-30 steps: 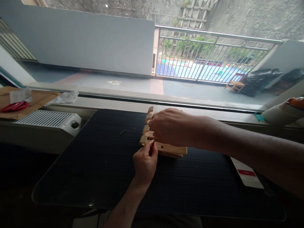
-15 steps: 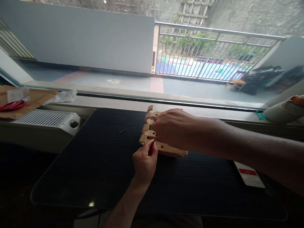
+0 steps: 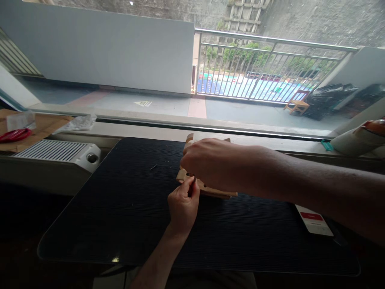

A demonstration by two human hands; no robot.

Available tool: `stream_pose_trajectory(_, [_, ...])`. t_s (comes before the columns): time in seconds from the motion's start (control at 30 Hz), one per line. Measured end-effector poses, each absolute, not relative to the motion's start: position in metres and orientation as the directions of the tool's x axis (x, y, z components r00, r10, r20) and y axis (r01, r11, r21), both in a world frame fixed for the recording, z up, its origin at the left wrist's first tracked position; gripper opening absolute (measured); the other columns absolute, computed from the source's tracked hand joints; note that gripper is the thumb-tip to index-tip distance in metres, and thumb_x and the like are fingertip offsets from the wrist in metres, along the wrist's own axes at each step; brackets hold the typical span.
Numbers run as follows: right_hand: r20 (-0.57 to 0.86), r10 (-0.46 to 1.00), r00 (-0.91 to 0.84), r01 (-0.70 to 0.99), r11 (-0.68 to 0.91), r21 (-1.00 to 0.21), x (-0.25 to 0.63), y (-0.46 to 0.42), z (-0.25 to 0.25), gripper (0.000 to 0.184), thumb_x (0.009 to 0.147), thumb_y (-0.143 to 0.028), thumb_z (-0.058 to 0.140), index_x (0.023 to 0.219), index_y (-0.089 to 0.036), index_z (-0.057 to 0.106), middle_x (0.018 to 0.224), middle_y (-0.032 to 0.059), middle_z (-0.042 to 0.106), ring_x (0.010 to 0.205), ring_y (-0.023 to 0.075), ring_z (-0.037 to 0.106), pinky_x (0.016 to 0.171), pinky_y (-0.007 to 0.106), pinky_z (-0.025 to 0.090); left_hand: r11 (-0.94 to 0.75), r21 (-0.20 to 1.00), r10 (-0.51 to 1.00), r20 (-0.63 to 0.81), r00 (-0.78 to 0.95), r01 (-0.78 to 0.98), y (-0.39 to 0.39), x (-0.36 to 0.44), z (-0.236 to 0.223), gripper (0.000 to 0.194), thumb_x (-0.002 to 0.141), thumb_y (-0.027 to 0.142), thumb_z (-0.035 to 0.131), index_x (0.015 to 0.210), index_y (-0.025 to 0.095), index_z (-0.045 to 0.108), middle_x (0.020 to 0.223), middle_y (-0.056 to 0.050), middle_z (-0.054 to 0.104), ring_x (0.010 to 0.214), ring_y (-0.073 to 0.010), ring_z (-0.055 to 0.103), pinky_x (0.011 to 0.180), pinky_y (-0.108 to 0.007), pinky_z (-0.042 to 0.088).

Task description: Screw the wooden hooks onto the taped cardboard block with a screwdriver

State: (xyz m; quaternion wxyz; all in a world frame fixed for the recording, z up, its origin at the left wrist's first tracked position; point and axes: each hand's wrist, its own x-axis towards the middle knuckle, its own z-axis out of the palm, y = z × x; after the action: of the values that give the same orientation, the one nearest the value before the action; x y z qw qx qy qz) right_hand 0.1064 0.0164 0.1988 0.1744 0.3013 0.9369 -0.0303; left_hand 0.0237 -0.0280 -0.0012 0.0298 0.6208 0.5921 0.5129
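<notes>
A jointed piece made of light wooden parts [image 3: 216, 192], with rounded ends and a drilled hole showing, rests on the dark table [image 3: 120, 216]. My right hand [image 3: 207, 160] reaches across from the right and is closed over the wooden piece, covering most of it; its fingertips are hidden. Just below, my left hand [image 3: 184, 204] pinches a small dark rod-like bit [image 3: 194, 179] against the near edge of the wood. Left of both hands, a thin dark screw-like pin [image 3: 153, 167] lies loose on the tabletop.
A phone with a lit white and red screen [image 3: 314, 220] lies under my right forearm. Beyond the table's far edge run a sill and window. At left are a white radiator [image 3: 60, 150], cardboard [image 3: 51, 120], red-handled scissors [image 3: 15, 135] and a clear plastic bag [image 3: 80, 122].
My right hand has shifted left over the wooden piece and now covers more of its rounded ends. My left hand stays in the same pinch at the near edge.
</notes>
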Motion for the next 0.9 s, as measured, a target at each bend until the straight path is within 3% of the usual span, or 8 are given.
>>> stream_pose_trajectory(0.6, [-0.218,0.505,-0.835,0.519,0.854,-0.012,0.126,0.019,0.189,0.012,0.079,-0.008,0.051,0.071,-0.011,0.059,0.073,0.0046,0.059,0.060,0.0076,0.044,0.057,0.025,0.029,-0.303,0.681,0.780,0.579,-0.237,0.666,-0.026,0.024,-0.004,0.016,0.078,0.018,0.057,0.089,0.014,0.069,0.071,-0.005,0.071,0.059,-0.0134,0.065,0.063,-0.021,0.049])
stream_pose_trajectory(0.77, [-0.261,0.536,-0.803,0.554,0.833,0.006,0.123,0.017,0.191,0.014,0.079,-0.005,0.049,0.072,-0.011,0.059,0.074,0.0048,0.059,0.061,0.0085,0.044,0.057,0.025,0.030,-0.301,0.676,0.778,0.582,-0.237,0.673,-0.026,0.024,-0.003,0.015,0.077,0.018,0.057,0.085,0.014,0.069,0.070,-0.005,0.071,0.059,-0.0133,0.065,0.060,-0.021,0.048])
stream_pose_trajectory(0.9, [-0.332,0.572,-0.750,0.575,0.812,0.098,0.114,0.009,0.195,0.015,0.079,-0.004,0.048,0.075,-0.011,0.061,0.078,0.0070,0.060,0.069,0.0126,0.050,0.062,0.027,0.034,-0.292,0.661,0.774,0.588,-0.234,0.692,-0.027,0.024,0.002,0.016,0.076,0.016,0.056,0.086,0.012,0.068,0.068,-0.006,0.071,0.055,-0.0135,0.064,0.055,-0.021,0.047])
